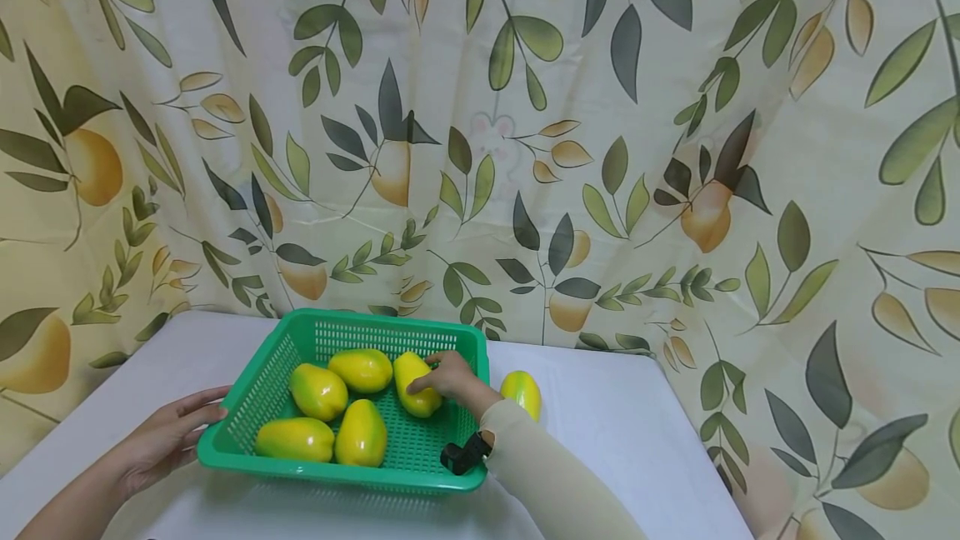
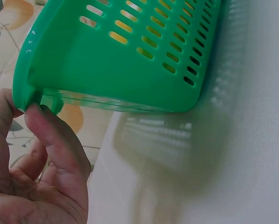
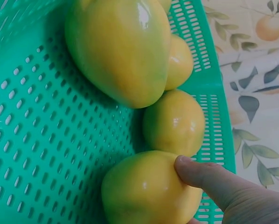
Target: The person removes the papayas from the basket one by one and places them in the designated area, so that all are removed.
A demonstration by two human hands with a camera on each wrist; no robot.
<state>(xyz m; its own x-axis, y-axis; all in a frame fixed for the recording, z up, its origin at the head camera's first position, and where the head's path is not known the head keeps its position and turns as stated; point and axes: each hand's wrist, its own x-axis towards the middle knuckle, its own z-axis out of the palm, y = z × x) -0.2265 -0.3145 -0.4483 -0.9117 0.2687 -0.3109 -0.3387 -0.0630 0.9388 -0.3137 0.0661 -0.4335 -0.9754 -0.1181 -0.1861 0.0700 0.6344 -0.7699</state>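
Observation:
A green plastic basket (image 1: 341, 473) with slotted walls stands on the table, holding several glossy yellow-green mangoes (image 1: 296, 440). At its left end, my left hand (image 1: 168, 436) pinches the rim between thumb and fingers; the left wrist view shows the fingertips at the basket's corner (image 2: 106, 70). Inside the basket, toward its right side, my right hand (image 1: 456, 377) grips one mango (image 1: 408, 367). In the right wrist view the thumb (image 3: 209, 179) presses on that mango (image 3: 139, 191), while the other fingers are mostly hidden. Another mango (image 1: 522, 392) lies on the table, just outside the basket's right wall.
A white cloth covers the table (image 1: 600, 440). Behind it hangs a curtain (image 1: 480, 190) printed with leaves and fruit. A black device (image 1: 465, 454) is strapped to the right wrist, beside the sleeve (image 1: 547, 461), low over the basket's front right corner.

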